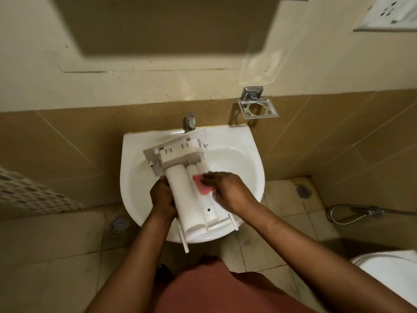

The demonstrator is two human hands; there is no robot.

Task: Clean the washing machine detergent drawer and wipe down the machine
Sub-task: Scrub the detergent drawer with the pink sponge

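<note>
Nearest, my left hand (161,195) gripped the white plastic detergent drawer (180,190) pointing away; right hand (228,188) pressed a pink cloth (200,186) onto it.

- A bathroom, small and plainly domestic.
- A white wall-hung washbasin (252,154) sits against the far wall, with a single chrome tap (190,122) at its back edge.
- A chrome toothbrush holder (258,108) is fixed to the wall just right of the tap.
- Brown wall tiles (67,143) run up to mid height; pale floor tiles (56,256) lie below.
- Two round floor drains (119,223) (302,191) flank the basin.
- A toilet (388,272) shows at the near right, and a metal spray hose (347,214) hangs beyond it.
</note>
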